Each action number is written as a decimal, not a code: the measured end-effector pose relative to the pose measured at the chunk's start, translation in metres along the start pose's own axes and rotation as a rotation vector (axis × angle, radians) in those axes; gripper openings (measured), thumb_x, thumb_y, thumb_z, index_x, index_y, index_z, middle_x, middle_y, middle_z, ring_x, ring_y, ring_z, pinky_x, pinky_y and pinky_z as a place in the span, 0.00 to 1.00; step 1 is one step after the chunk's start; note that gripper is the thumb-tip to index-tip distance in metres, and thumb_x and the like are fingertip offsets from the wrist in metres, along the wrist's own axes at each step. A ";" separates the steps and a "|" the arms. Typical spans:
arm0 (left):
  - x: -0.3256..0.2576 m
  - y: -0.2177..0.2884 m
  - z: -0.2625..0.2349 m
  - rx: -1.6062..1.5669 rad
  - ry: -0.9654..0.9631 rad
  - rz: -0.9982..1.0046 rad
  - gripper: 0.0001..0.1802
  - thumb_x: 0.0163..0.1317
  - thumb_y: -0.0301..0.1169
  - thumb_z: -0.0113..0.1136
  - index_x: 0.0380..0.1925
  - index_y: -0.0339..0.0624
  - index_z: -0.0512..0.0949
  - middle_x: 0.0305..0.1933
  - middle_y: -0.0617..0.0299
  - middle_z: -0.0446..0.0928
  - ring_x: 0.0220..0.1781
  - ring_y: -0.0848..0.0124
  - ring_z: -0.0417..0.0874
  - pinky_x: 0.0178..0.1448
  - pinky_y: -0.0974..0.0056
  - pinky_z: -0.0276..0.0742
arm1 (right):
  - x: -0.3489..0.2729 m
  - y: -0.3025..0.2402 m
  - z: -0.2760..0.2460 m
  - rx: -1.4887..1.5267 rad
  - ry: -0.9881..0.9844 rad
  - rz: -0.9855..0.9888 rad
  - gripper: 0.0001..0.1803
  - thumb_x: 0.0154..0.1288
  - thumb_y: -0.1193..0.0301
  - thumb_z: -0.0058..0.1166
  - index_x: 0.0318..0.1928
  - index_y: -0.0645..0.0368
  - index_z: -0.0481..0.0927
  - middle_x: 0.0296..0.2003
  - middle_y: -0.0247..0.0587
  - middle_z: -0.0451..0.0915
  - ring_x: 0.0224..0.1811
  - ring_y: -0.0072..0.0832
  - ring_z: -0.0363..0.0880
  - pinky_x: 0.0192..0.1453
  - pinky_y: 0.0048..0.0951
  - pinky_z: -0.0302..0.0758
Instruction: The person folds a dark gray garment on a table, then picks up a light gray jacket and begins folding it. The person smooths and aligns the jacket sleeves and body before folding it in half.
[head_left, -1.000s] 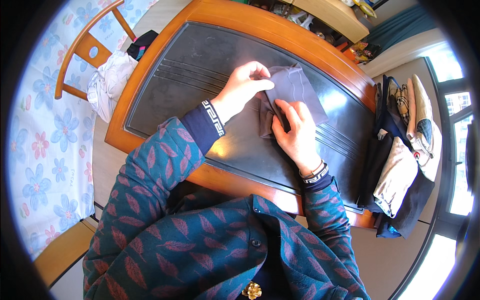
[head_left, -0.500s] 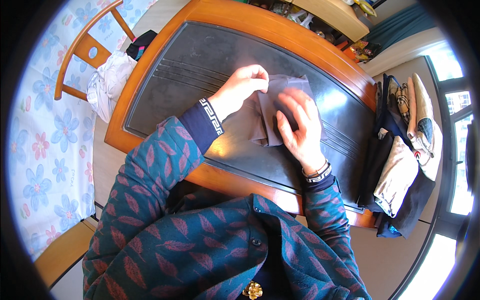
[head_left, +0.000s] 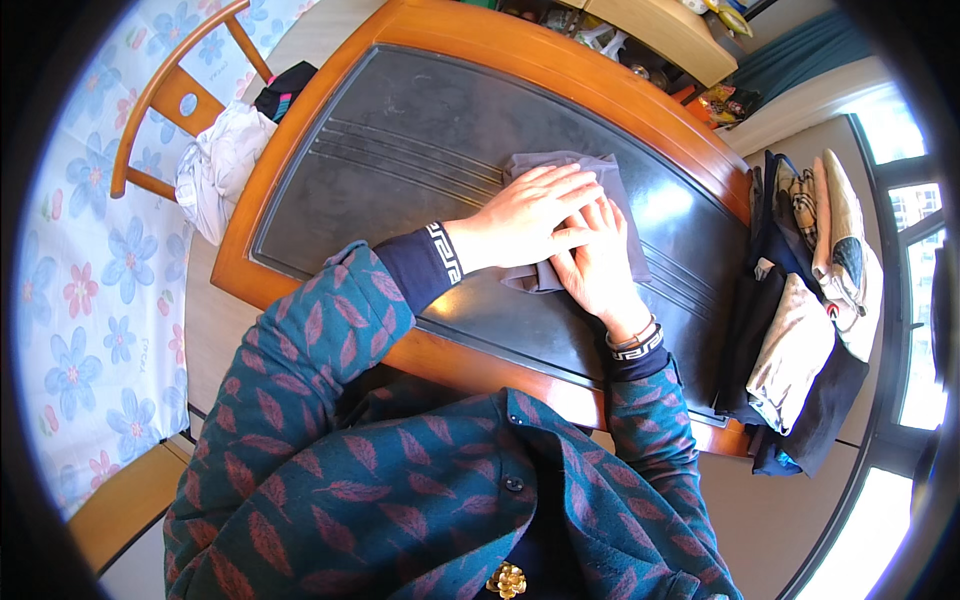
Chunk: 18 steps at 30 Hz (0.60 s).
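**Both hands flat on a folded grey cloth**

Dark and glossy, the inlaid top of a wooden table (head_left: 400, 150) fills the middle of the head view, framed by an orange-brown rim that bends with the lens. On it, right of centre, lies a small grey cloth (head_left: 625, 215), folded into a rough rectangle and resting on the dark panel near the table's far right side.

The left hand (head_left: 525, 215) reaches across from the left and lies palm down on the cloth, fingers stretched out and close together, gripping nothing. The right hand (head_left: 598, 265) lies just beside and partly under it, also palm down on the cloth's near edge, fingers extended and flat; the two hands overlap at the fingers. Both wrists show dark cuffs with a white pattern, and the sleeves are teal with reddish leaf shapes.

At the left, a wooden chair (head_left: 165, 100) stands by the table with a white garment (head_left: 215, 170) bunched on its seat. At the right, a heap of dark and beige clothes (head_left: 800, 330) hangs beside the table's edge. A floral mat (head_left: 80, 280) in pale blue covers the floor on the left.
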<state>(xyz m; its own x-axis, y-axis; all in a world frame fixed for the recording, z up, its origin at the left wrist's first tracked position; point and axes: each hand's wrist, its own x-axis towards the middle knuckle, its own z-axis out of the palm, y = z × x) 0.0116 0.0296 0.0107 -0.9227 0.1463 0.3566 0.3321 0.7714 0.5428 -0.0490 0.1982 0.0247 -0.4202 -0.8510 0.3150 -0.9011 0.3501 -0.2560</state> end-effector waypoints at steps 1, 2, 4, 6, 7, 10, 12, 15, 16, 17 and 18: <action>0.000 -0.002 0.001 0.011 0.030 0.034 0.35 0.73 0.50 0.51 0.72 0.41 0.65 0.77 0.47 0.61 0.80 0.53 0.57 0.83 0.51 0.47 | -0.001 0.004 0.000 0.011 0.018 -0.014 0.32 0.66 0.59 0.54 0.68 0.59 0.71 0.69 0.56 0.67 0.75 0.54 0.59 0.75 0.57 0.54; -0.001 -0.004 0.002 0.024 0.023 0.034 0.36 0.73 0.51 0.51 0.72 0.41 0.64 0.77 0.46 0.60 0.81 0.53 0.56 0.83 0.51 0.47 | -0.002 0.009 0.001 0.012 0.045 -0.046 0.31 0.66 0.60 0.54 0.67 0.59 0.72 0.69 0.56 0.67 0.75 0.54 0.59 0.75 0.58 0.54; -0.003 -0.004 0.003 0.061 0.005 0.033 0.37 0.72 0.52 0.51 0.73 0.40 0.64 0.78 0.46 0.60 0.81 0.53 0.55 0.83 0.51 0.46 | -0.003 0.025 0.000 -0.065 -0.006 0.104 0.29 0.69 0.57 0.53 0.68 0.53 0.73 0.70 0.53 0.67 0.76 0.53 0.58 0.75 0.57 0.55; -0.004 -0.003 0.003 0.102 -0.009 0.056 0.38 0.70 0.53 0.53 0.72 0.39 0.65 0.78 0.45 0.59 0.82 0.52 0.54 0.83 0.50 0.46 | -0.006 0.044 -0.003 0.003 0.034 0.280 0.28 0.74 0.52 0.49 0.70 0.47 0.72 0.73 0.48 0.65 0.77 0.51 0.57 0.76 0.58 0.53; -0.005 -0.003 0.003 0.139 -0.028 0.060 0.39 0.70 0.53 0.55 0.71 0.39 0.66 0.78 0.45 0.59 0.82 0.51 0.54 0.83 0.50 0.45 | -0.006 0.053 -0.003 -0.038 0.019 0.410 0.29 0.74 0.50 0.48 0.70 0.47 0.72 0.73 0.47 0.64 0.77 0.50 0.56 0.76 0.58 0.51; -0.005 -0.003 0.002 0.196 -0.041 0.095 0.39 0.67 0.54 0.58 0.69 0.38 0.68 0.77 0.45 0.60 0.82 0.50 0.53 0.83 0.49 0.45 | -0.008 0.072 -0.008 -0.164 0.031 0.471 0.29 0.73 0.49 0.51 0.67 0.51 0.76 0.70 0.52 0.69 0.75 0.49 0.62 0.75 0.55 0.56; -0.005 -0.004 0.001 0.182 -0.050 0.095 0.38 0.67 0.54 0.59 0.68 0.37 0.71 0.77 0.45 0.61 0.82 0.49 0.53 0.83 0.48 0.45 | -0.008 0.073 -0.008 -0.025 0.146 0.377 0.27 0.73 0.52 0.54 0.64 0.54 0.77 0.64 0.53 0.74 0.70 0.49 0.68 0.72 0.49 0.63; -0.007 -0.007 0.002 0.154 -0.007 0.114 0.37 0.66 0.53 0.60 0.66 0.37 0.72 0.76 0.45 0.62 0.81 0.49 0.53 0.83 0.48 0.46 | -0.006 0.062 -0.010 0.127 0.247 0.387 0.25 0.68 0.60 0.63 0.61 0.58 0.79 0.50 0.49 0.83 0.51 0.40 0.82 0.57 0.36 0.77; -0.007 -0.007 0.002 0.141 0.005 0.112 0.36 0.66 0.52 0.61 0.65 0.37 0.73 0.76 0.45 0.63 0.81 0.50 0.54 0.82 0.48 0.47 | -0.004 0.057 -0.011 0.198 0.263 0.423 0.25 0.67 0.60 0.64 0.61 0.57 0.80 0.47 0.48 0.84 0.47 0.37 0.83 0.53 0.34 0.78; -0.007 -0.008 0.002 0.124 0.020 0.114 0.35 0.65 0.51 0.62 0.64 0.37 0.74 0.75 0.46 0.64 0.81 0.50 0.55 0.82 0.48 0.49 | -0.003 0.053 -0.012 0.273 0.289 0.428 0.26 0.66 0.60 0.65 0.61 0.56 0.80 0.45 0.46 0.85 0.43 0.35 0.84 0.50 0.33 0.79; -0.007 -0.009 0.001 0.104 0.032 0.113 0.34 0.64 0.50 0.64 0.63 0.37 0.75 0.74 0.46 0.66 0.80 0.51 0.56 0.82 0.48 0.50 | -0.002 0.049 -0.014 0.292 0.266 0.498 0.26 0.65 0.61 0.66 0.61 0.56 0.80 0.44 0.45 0.85 0.40 0.32 0.83 0.48 0.31 0.80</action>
<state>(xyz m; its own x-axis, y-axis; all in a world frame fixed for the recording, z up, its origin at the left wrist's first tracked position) 0.0153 0.0220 0.0027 -0.8736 0.2173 0.4355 0.4095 0.8117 0.4165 -0.0937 0.2220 0.0246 -0.8273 -0.4742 0.3011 -0.5405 0.5258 -0.6568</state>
